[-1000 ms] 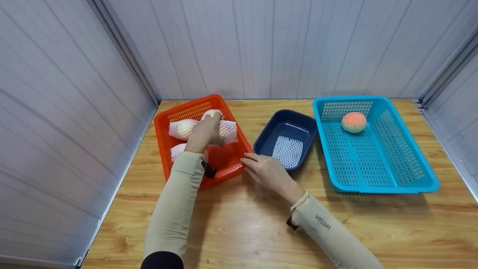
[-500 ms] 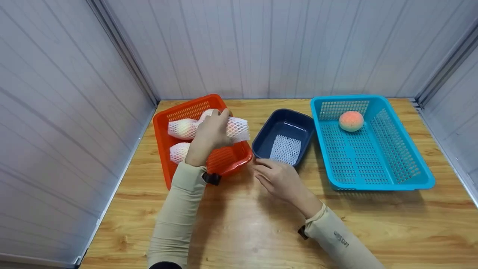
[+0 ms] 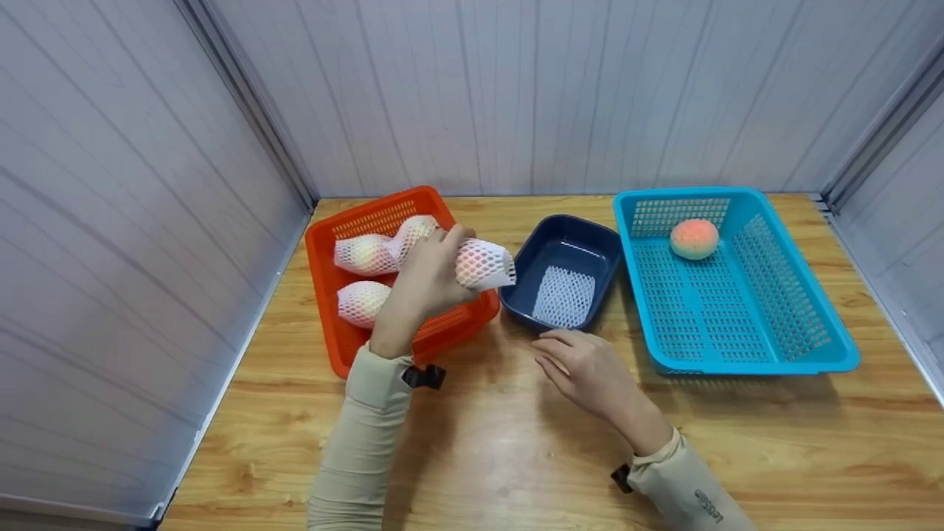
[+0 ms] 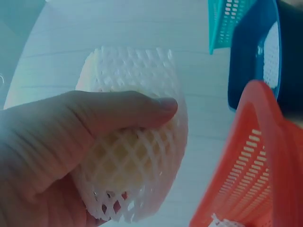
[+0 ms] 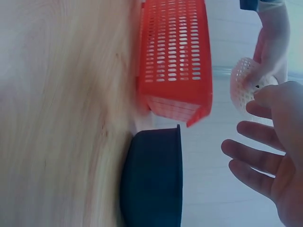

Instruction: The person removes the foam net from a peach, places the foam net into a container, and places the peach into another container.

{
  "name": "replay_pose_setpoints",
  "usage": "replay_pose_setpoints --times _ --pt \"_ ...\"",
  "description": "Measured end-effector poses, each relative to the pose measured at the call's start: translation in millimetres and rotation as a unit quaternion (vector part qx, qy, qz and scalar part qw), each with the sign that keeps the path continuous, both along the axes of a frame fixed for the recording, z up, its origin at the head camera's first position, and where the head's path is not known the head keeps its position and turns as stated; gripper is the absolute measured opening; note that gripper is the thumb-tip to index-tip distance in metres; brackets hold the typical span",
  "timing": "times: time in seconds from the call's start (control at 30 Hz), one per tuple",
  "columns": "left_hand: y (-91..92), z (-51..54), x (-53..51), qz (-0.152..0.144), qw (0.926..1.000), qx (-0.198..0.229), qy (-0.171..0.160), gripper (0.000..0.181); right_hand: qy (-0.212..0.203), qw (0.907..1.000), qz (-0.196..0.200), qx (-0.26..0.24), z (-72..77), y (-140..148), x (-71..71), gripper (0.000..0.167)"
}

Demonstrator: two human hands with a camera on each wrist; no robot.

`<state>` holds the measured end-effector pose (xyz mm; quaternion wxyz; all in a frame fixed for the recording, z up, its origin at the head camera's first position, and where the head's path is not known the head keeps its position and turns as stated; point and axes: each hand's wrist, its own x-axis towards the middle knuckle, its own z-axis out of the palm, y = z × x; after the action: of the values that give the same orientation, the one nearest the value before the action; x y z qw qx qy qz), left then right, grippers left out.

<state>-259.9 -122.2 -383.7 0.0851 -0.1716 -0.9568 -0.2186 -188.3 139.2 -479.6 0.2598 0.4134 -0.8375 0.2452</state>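
My left hand (image 3: 428,279) grips a peach (image 3: 478,264) wrapped in a white foam net sleeve, above the right side of the red basket (image 3: 316,295). In the left wrist view the thumb lies across the netted peach (image 4: 128,156), and the sleeve extends past the fruit. Three more netted peaches lie in the red basket, one of them (image 3: 361,302) at the front left. My right hand (image 3: 590,372), holding nothing, hovers over the table just in front of the dark blue tub (image 3: 525,313). Its fingers (image 5: 251,153) are spread and relaxed in the right wrist view.
A flat white foam net (image 3: 565,296) lies inside the dark blue tub. To the right stands a turquoise basket (image 3: 818,295) with one bare peach (image 3: 694,239) at its back. Pale panel walls enclose the wooden table (image 3: 487,457) at the back and sides.
My left hand has lifted the netted peach out of the red basket and moved it right. The right hand has left the red basket's rim and drawn back to the right.
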Motion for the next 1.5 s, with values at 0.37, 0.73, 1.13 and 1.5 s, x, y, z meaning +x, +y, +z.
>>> replay_pose_setpoints --times 0.37,0.73,1.13,1.5 --pt "35.6 -15.3 32.6 -0.085 0.9930 0.072 0.041 0.074 -0.004 0.9970 -0.066 -0.041 4.9 34.4 21.7 0.015" --pt "66.4 -46.9 50.6 -0.125 0.9863 0.089 0.061 0.078 -0.018 0.9912 -0.114 -0.065 -2.8 64.1 36.7 0.014" --pt "87.0 -102.0 72.0 -0.101 0.9904 0.087 0.036 0.076 -0.032 0.9884 -0.136 -0.060 -15.6 74.6 44.3 0.012" --pt "99.0 -141.6 69.8 -0.109 0.9924 0.054 0.023 0.076 -0.056 0.9865 -0.142 -0.059 -26.5 79.8 47.9 0.011"
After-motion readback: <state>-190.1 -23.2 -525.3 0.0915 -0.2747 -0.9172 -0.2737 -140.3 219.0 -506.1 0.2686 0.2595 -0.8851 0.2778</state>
